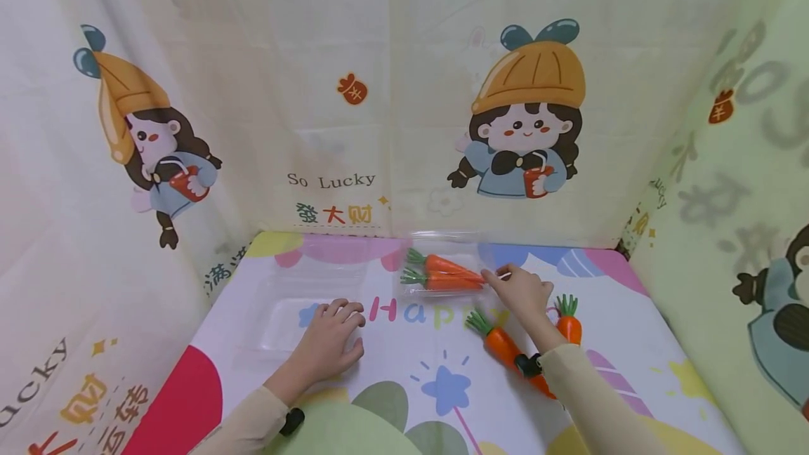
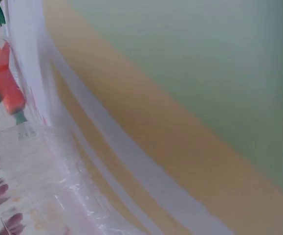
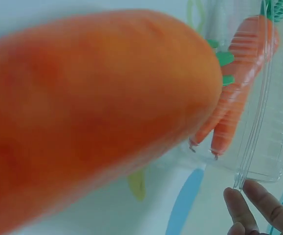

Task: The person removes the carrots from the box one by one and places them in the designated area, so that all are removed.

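A clear plastic box [image 1: 413, 290] at the back middle of the table has two toy carrots [image 1: 451, 279] lying in it. My right hand [image 1: 521, 293] is at the box's right end. In the right wrist view its fingertips [image 3: 236, 200] pinch the corner of the box's rim. On the left, my left hand [image 1: 331, 339] lies with spread, loosely bent fingers by the right side of a second clear box [image 1: 259, 325]. Those fingers show through clear plastic in the left wrist view.
A loose toy carrot [image 1: 502, 346] lies below my right wrist and partly under the sleeve; its blurred orange body [image 3: 102, 107] fills much of the right wrist view. Another carrot [image 1: 569, 328] is to the right of that forearm. Printed curtains [image 1: 404, 125] enclose the table's back and sides.
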`<action>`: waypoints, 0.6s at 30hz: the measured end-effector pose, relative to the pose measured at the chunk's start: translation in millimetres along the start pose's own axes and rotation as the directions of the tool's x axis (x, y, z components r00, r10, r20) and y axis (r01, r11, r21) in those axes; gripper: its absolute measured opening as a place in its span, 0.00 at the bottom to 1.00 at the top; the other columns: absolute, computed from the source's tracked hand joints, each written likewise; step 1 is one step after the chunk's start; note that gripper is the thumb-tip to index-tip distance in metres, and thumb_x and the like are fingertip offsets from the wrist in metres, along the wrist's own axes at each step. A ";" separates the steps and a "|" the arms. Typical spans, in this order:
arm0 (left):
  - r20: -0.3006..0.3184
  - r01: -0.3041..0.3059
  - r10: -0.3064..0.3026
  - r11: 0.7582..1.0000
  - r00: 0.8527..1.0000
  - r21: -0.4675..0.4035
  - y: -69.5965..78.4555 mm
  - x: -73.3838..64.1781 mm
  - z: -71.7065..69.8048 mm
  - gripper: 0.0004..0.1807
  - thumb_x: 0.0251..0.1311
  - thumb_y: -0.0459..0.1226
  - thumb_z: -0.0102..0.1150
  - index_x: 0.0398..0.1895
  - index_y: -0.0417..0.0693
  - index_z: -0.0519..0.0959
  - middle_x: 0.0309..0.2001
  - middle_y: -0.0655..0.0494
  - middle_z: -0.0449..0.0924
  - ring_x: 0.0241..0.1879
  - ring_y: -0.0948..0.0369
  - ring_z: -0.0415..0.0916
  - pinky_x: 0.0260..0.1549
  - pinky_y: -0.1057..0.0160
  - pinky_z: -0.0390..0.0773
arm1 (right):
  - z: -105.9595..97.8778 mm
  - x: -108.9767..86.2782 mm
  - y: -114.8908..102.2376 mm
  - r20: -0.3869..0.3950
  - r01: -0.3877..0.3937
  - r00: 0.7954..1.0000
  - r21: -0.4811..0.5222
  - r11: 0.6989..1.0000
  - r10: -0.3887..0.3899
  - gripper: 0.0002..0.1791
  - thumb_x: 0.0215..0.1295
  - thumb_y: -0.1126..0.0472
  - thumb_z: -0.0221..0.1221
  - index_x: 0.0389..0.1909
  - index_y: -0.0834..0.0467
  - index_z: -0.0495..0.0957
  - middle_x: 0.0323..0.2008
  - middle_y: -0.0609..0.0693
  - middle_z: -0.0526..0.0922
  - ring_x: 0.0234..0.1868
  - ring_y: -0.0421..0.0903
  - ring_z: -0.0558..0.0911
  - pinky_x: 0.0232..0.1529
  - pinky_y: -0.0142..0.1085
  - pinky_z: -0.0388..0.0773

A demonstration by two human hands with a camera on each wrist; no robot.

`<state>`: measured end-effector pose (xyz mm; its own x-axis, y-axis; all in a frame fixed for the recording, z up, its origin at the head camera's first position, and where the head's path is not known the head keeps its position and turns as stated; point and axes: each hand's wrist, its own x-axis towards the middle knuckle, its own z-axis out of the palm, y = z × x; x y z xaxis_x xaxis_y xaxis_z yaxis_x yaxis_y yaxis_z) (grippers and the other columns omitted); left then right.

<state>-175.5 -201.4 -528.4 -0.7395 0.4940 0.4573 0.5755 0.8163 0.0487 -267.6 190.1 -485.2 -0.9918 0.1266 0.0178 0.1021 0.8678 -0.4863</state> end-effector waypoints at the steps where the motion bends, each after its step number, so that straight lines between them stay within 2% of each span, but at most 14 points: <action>1: -0.002 0.006 -0.006 1.000 1.000 0.000 -0.1 0.1 -0.5 0.08 0.54 0.42 0.65 0.38 0.54 0.81 0.53 0.57 0.80 0.55 0.51 0.73 0.47 0.44 0.75 | 0.6 -1.0 -2.3 0.010 0.004 1.000 -0.001 1.000 -0.004 0.36 0.67 0.29 0.56 0.51 0.58 0.82 0.44 0.57 0.89 0.47 0.61 0.81 0.55 0.62 0.61; 5: -0.018 0.034 -0.034 0.999 0.999 0.002 3.1 2.6 0.0 0.09 0.52 0.41 0.67 0.36 0.53 0.81 0.51 0.57 0.81 0.54 0.51 0.74 0.47 0.43 0.76 | 3.2 -4.5 -8.7 0.034 0.001 0.999 -0.003 1.000 -0.001 0.36 0.66 0.29 0.57 0.51 0.58 0.81 0.43 0.57 0.88 0.46 0.60 0.81 0.58 0.63 0.61; 9: -0.045 0.089 -0.088 0.996 0.995 0.009 10.7 8.5 2.3 0.09 0.51 0.40 0.67 0.36 0.53 0.81 0.49 0.57 0.81 0.53 0.50 0.74 0.48 0.42 0.76 | 4.3 -5.6 -9.4 0.033 -0.005 0.999 0.003 1.000 0.005 0.35 0.66 0.29 0.57 0.51 0.57 0.81 0.44 0.57 0.88 0.46 0.59 0.82 0.58 0.63 0.60; 12: -0.068 0.157 -0.160 0.986 0.985 -0.050 20.4 17.2 2.6 0.08 0.53 0.40 0.67 0.36 0.53 0.80 0.48 0.55 0.80 0.53 0.48 0.74 0.50 0.41 0.75 | 3.8 -5.7 -8.1 0.043 -0.002 0.999 0.021 1.000 0.001 0.36 0.66 0.29 0.56 0.52 0.57 0.81 0.46 0.57 0.88 0.47 0.58 0.82 0.57 0.62 0.61; 14: -0.075 0.210 -0.223 0.966 0.972 -0.148 29.2 26.6 3.1 0.07 0.55 0.39 0.67 0.36 0.51 0.80 0.47 0.53 0.80 0.51 0.47 0.74 0.49 0.41 0.75 | 0.7 -7.4 -6.8 0.061 -0.004 0.998 0.051 0.999 0.001 0.36 0.67 0.29 0.56 0.54 0.57 0.81 0.49 0.58 0.88 0.49 0.58 0.82 0.57 0.61 0.62; 15: -0.048 0.256 -0.272 0.941 0.961 -0.221 34.6 32.7 2.0 0.07 0.57 0.38 0.67 0.37 0.50 0.80 0.48 0.52 0.79 0.51 0.47 0.73 0.49 0.42 0.75 | -1.2 -8.8 -5.9 0.066 -0.005 0.998 0.066 0.998 0.000 0.36 0.67 0.29 0.56 0.55 0.57 0.80 0.50 0.59 0.87 0.51 0.58 0.82 0.56 0.61 0.63; 16: -0.021 0.305 -0.326 0.904 0.945 -0.301 39.7 39.0 1.9 0.07 0.58 0.37 0.65 0.39 0.49 0.80 0.48 0.50 0.79 0.50 0.47 0.73 0.49 0.44 0.75 | -3.4 -10.7 -4.6 0.068 0.003 0.998 0.085 0.996 -0.009 0.36 0.68 0.29 0.56 0.56 0.57 0.80 0.52 0.59 0.87 0.52 0.59 0.82 0.56 0.60 0.64; 17: 0.020 0.360 -0.383 0.847 0.923 -0.391 44.6 45.5 1.8 0.07 0.61 0.36 0.64 0.41 0.47 0.80 0.49 0.48 0.79 0.49 0.48 0.73 0.50 0.46 0.76 | -5.7 -13.0 -2.7 0.067 0.012 0.998 0.105 0.994 -0.019 0.35 0.68 0.30 0.56 0.57 0.57 0.80 0.52 0.59 0.87 0.53 0.59 0.82 0.56 0.59 0.66; 18: 0.065 0.411 -0.436 0.772 0.897 -0.485 48.9 51.9 1.8 0.08 0.63 0.35 0.62 0.44 0.44 0.80 0.50 0.45 0.78 0.49 0.48 0.74 0.50 0.48 0.77 | -7.9 -16.0 -0.5 0.066 0.023 0.997 0.122 0.992 -0.031 0.34 0.69 0.32 0.57 0.57 0.57 0.80 0.53 0.60 0.86 0.53 0.60 0.82 0.55 0.57 0.68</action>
<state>-186.4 -135.3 -503.9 -0.9375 0.1067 0.3312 0.3101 0.6882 0.6560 -251.2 191.5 -478.3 -0.9974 0.0679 -0.0244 0.0692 0.8051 -0.5891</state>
